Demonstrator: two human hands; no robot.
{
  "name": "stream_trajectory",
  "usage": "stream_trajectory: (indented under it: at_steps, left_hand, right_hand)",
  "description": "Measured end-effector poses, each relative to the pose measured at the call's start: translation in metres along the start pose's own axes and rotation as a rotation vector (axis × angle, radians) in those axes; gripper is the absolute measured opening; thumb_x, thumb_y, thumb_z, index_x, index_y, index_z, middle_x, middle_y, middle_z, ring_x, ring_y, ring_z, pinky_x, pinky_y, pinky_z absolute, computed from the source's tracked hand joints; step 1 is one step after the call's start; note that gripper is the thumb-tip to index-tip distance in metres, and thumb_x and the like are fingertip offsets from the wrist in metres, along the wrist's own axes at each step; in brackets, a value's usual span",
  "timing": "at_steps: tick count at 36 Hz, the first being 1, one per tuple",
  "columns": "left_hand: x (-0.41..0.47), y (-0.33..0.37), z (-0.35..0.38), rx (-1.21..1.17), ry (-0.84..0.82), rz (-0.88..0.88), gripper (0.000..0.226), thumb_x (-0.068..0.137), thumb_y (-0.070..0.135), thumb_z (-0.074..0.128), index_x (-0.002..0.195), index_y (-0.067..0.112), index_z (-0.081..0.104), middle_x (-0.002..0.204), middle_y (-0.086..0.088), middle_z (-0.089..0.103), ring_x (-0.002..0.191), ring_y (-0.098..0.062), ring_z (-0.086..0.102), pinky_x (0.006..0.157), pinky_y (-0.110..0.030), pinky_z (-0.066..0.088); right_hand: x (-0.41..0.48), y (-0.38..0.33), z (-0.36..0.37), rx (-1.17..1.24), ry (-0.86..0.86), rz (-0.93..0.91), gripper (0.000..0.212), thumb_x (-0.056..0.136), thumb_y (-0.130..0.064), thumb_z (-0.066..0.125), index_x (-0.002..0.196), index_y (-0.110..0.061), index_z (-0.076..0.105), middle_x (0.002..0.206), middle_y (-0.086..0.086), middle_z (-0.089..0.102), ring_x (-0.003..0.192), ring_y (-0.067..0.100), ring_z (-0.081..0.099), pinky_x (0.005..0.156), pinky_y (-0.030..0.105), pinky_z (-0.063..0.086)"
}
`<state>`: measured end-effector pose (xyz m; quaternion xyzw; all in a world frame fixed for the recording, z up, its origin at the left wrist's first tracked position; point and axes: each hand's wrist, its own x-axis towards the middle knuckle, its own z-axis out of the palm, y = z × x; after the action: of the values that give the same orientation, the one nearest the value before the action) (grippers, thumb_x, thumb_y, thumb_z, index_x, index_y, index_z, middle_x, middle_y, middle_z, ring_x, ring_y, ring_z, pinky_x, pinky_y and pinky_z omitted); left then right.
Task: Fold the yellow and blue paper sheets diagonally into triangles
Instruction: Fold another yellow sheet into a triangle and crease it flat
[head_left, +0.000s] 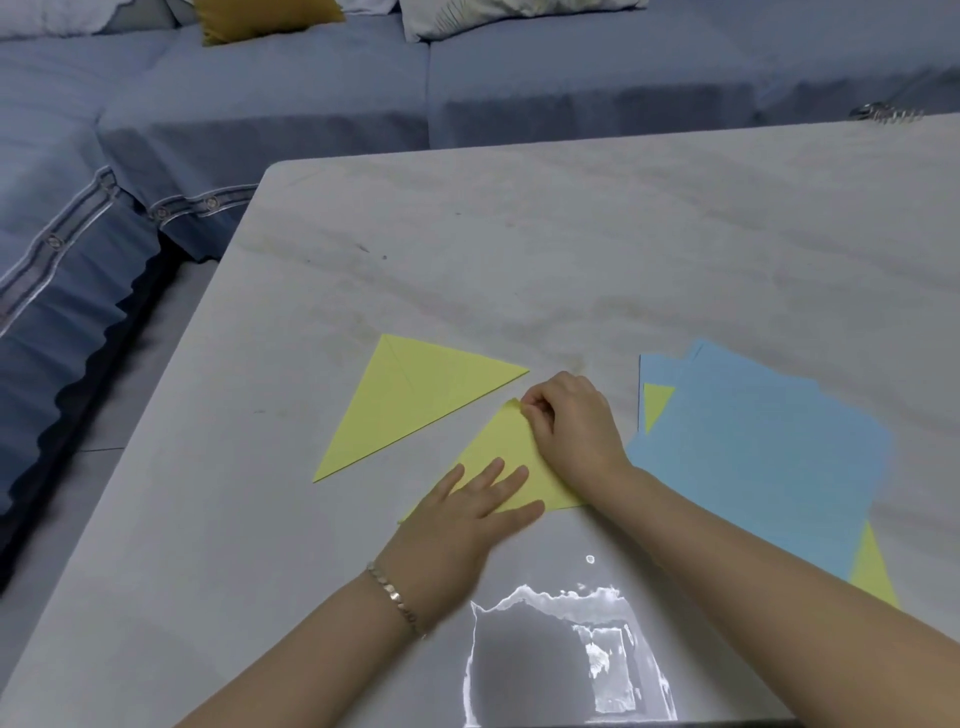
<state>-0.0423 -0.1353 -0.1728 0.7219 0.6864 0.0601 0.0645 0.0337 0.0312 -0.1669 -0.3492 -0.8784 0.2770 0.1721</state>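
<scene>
On counter (519, 234), close in front: yellow sheet (498, 447), apex pointing away. Pinched at apex by right hand (571, 426); pressed flat near base by left hand (467, 504), fingers straight. Just right, nearer right hand: blue stack (753, 457). Beyond-left: finished yellow triangle (415, 405).

Soft, even indoor light, medium-bright, with a cool grey-blue cast. There is a strong glare patch (566, 654) on the glossy table (519, 234) at bottom centre, blown white along its edges (blocky, window-like shape). Shadows are weak. Faint soft ones sit under the left hand (467, 514) and right hand (571, 426) on the yellow sheet (498, 457), and there is a dark gap below the sofa (311, 104) skirt at left. Wide-angle bowing shows on table edges and far corners. The whole frame is soft and compression-smeared. The blue sheets (753, 457) have fuzzy edges, the left hand is slightly blurred, and the cushions (270, 21) up top are mushy.
</scene>
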Motion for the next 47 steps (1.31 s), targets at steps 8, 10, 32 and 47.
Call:
stream_trajectory:
  at_steps: [8, 10, 32, 47]
  left_hand:
    - [-0.028, -0.011, -0.005, -0.076, 0.128, -0.090, 0.058, 0.065, 0.005, 0.031, 0.115, 0.025, 0.053, 0.115, 0.001, 0.066, 0.101, -0.015, 0.049, 0.083, -0.027, 0.046]
    - [-0.040, -0.017, -0.009, -0.071, 0.158, -0.111, 0.054, 0.068, 0.006, 0.034, 0.112, 0.023, 0.060, 0.112, -0.001, 0.067, 0.097, -0.015, 0.050, 0.079, -0.026, 0.050]
    - [0.025, 0.001, -0.037, -0.229, 0.291, -0.329, 0.047, 0.088, 0.020, 0.028, 0.126, 0.008, 0.051, 0.139, -0.009, 0.047, 0.129, -0.022, 0.044, 0.106, -0.022, 0.025]
    - [0.045, 0.005, -0.001, 0.009, 0.038, -0.415, 0.078, 0.080, 0.046, -0.013, 0.145, 0.014, 0.015, 0.155, 0.003, 0.006, 0.143, -0.014, 0.009, 0.114, -0.037, 0.001]
  right_hand:
    - [-0.002, 0.002, 0.002, 0.008, 0.025, -0.017, 0.012, 0.087, -0.012, 0.054, 0.090, -0.008, 0.066, 0.093, 0.010, 0.061, 0.092, 0.028, 0.050, 0.083, 0.034, 0.035]
    - [-0.002, 0.002, 0.002, 0.008, 0.025, -0.017, 0.013, 0.088, -0.012, 0.054, 0.090, -0.008, 0.066, 0.094, 0.010, 0.061, 0.092, 0.028, 0.050, 0.083, 0.034, 0.035]
    - [-0.003, 0.002, 0.000, 0.006, 0.036, -0.016, 0.012, 0.087, -0.013, 0.056, 0.089, -0.007, 0.066, 0.093, 0.011, 0.062, 0.092, 0.029, 0.051, 0.079, 0.031, 0.033]
    - [-0.061, -0.013, -0.004, -0.054, 0.007, -0.202, 0.032, 0.079, -0.019, 0.043, 0.094, -0.005, 0.067, 0.093, 0.012, 0.068, 0.087, 0.030, 0.063, 0.076, 0.038, 0.054]
